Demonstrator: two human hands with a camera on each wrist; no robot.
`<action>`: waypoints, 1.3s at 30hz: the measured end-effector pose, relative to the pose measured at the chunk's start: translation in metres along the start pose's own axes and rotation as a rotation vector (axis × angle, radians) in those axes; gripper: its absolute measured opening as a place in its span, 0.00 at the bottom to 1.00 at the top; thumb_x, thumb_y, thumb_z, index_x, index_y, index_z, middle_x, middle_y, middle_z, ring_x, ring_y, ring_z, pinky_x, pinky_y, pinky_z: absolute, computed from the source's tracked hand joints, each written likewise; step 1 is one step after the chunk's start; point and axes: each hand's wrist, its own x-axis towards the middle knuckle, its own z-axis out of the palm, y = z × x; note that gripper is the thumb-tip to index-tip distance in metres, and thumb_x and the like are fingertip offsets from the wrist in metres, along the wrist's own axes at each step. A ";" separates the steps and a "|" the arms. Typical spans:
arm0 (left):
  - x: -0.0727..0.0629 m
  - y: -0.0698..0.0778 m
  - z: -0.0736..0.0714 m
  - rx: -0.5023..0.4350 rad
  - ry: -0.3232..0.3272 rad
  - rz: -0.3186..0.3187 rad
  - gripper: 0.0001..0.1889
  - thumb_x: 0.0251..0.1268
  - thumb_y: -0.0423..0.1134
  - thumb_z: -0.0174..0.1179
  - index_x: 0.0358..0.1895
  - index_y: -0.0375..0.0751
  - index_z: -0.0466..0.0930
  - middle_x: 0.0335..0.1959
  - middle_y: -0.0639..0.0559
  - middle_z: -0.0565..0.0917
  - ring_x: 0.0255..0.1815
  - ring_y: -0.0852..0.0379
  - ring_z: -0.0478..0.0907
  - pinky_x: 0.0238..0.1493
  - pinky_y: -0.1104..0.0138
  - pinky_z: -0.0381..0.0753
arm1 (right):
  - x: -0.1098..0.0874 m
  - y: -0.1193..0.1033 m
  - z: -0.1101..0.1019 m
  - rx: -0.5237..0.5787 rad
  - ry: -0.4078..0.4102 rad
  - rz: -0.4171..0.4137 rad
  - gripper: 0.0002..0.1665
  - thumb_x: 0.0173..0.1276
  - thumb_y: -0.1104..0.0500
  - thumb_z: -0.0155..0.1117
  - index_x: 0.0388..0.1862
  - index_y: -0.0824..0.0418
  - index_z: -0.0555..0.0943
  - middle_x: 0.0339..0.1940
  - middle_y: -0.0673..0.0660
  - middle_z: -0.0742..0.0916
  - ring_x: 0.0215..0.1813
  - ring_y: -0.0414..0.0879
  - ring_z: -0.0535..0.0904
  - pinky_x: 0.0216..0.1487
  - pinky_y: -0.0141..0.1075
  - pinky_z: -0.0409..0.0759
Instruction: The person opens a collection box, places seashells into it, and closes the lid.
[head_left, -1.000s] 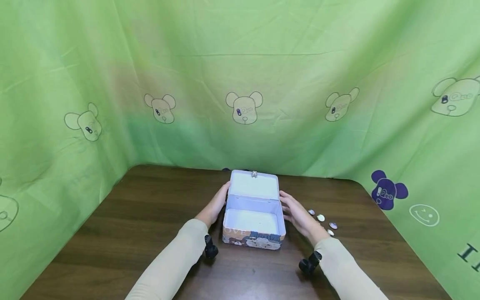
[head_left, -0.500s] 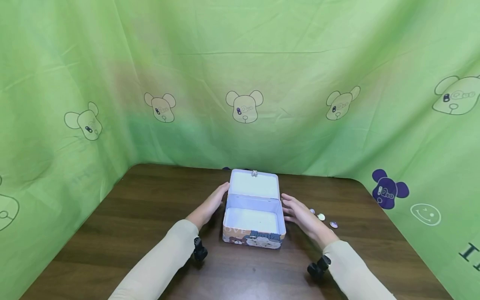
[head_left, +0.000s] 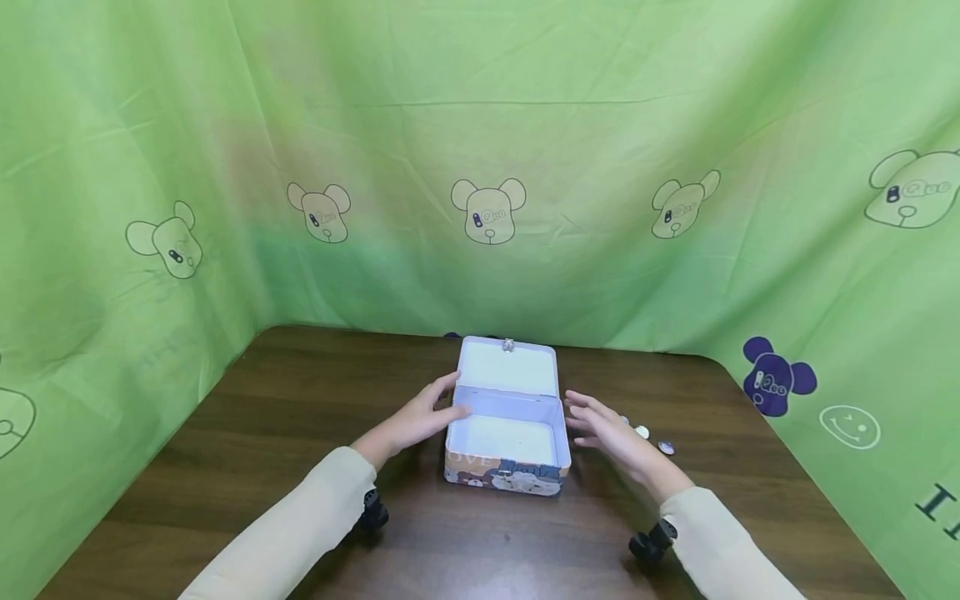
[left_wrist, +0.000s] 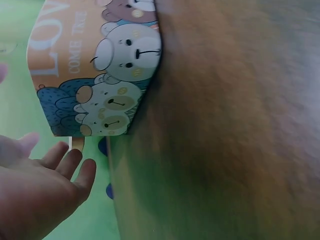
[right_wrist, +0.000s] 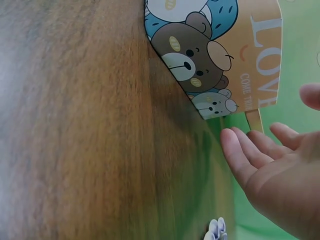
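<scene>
1. Presently, the grip of the left hand (head_left: 412,422) is held apart, with the thumb spread from the fingers and nothing grasped; the thumb is seen over the left rim of the box, but whether it is touched cannot be told.
2. The grip of the right hand (head_left: 611,431) is likewise held apart, with the fingers loosely extended just beside the right wall; nothing is grasped.
3. Between the two hands, the box (head_left: 502,478) is set upright on the desk (head_left: 300,433); its pale inside is exposed.
4. The lid (head_left: 508,371) is folded back toward the far side, and a small metal clasp (head_left: 508,345) is carried at the middle of its far edge.
5. The outer walls are printed with cartoon bears (right_wrist: 187,60) and with lettering (right_wrist: 265,55), in which "LOVE" can be read.
6. Near the right hand, on its outer side, small discs are scattered: a white disc (head_left: 642,432) and a purple one (head_left: 666,448) are shown, while another is partly hidden by the hand.
7. Pale sleeves (head_left: 292,521) are worn, and a black device (head_left: 652,542) is strapped at each wrist.
8. Behind the desk, green cloth (head_left: 585,133) is hung, patterned with outlined bear heads (head_left: 489,217); on the right, a purple bear (head_left: 772,383) and a smiling face (head_left: 850,428) are printed.
</scene>
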 end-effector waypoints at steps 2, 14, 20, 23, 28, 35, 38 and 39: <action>-0.007 -0.001 0.000 0.083 -0.026 -0.005 0.44 0.68 0.55 0.62 0.81 0.46 0.51 0.78 0.41 0.56 0.77 0.41 0.55 0.70 0.43 0.59 | -0.002 0.000 0.000 -0.024 -0.009 -0.003 0.37 0.83 0.51 0.43 0.80 0.71 0.49 0.77 0.76 0.56 0.75 0.69 0.58 0.67 0.55 0.68; -0.027 -0.005 0.004 0.177 -0.072 0.033 0.52 0.61 0.59 0.68 0.82 0.47 0.47 0.78 0.38 0.54 0.77 0.40 0.54 0.68 0.40 0.60 | -0.012 0.000 -0.004 -0.094 -0.036 -0.018 0.37 0.82 0.51 0.45 0.79 0.71 0.51 0.75 0.77 0.59 0.73 0.69 0.62 0.63 0.54 0.72; -0.028 -0.007 0.006 0.172 -0.060 0.027 0.53 0.61 0.59 0.68 0.82 0.50 0.46 0.79 0.38 0.54 0.77 0.40 0.54 0.68 0.40 0.60 | -0.021 -0.001 -0.010 -0.205 -0.030 -0.050 0.36 0.82 0.50 0.48 0.78 0.70 0.56 0.75 0.73 0.65 0.70 0.67 0.68 0.60 0.50 0.76; -0.028 -0.007 0.006 0.166 -0.050 0.025 0.53 0.60 0.59 0.69 0.82 0.50 0.46 0.79 0.39 0.55 0.77 0.40 0.54 0.68 0.39 0.60 | -0.024 -0.003 -0.015 -0.269 -0.013 -0.083 0.34 0.81 0.51 0.51 0.76 0.70 0.61 0.73 0.72 0.69 0.68 0.65 0.71 0.58 0.49 0.77; -0.030 -0.010 0.008 0.137 -0.028 0.015 0.53 0.59 0.61 0.70 0.82 0.54 0.47 0.79 0.43 0.55 0.78 0.42 0.52 0.69 0.40 0.59 | -0.029 -0.005 -0.025 -0.390 0.038 -0.099 0.30 0.79 0.52 0.56 0.72 0.66 0.69 0.65 0.70 0.77 0.54 0.61 0.80 0.48 0.47 0.81; -0.030 -0.014 0.010 0.113 -0.013 0.003 0.53 0.58 0.61 0.70 0.82 0.58 0.47 0.80 0.45 0.54 0.78 0.42 0.52 0.68 0.39 0.59 | -0.032 0.001 -0.040 -0.559 0.119 -0.151 0.22 0.76 0.59 0.60 0.64 0.68 0.78 0.37 0.59 0.85 0.34 0.47 0.80 0.35 0.34 0.77; -0.030 -0.014 0.011 0.120 -0.012 0.004 0.53 0.58 0.61 0.70 0.82 0.58 0.47 0.80 0.44 0.55 0.78 0.42 0.52 0.68 0.39 0.60 | -0.034 0.005 -0.045 -0.647 0.159 -0.198 0.18 0.73 0.62 0.63 0.58 0.68 0.81 0.40 0.58 0.87 0.37 0.43 0.80 0.38 0.35 0.78; -0.030 -0.014 0.011 0.118 -0.013 0.005 0.53 0.58 0.61 0.70 0.82 0.57 0.47 0.80 0.45 0.55 0.78 0.42 0.52 0.68 0.39 0.60 | -0.035 0.007 -0.047 -0.679 0.173 -0.209 0.17 0.71 0.62 0.64 0.57 0.68 0.83 0.41 0.57 0.88 0.38 0.42 0.80 0.38 0.35 0.78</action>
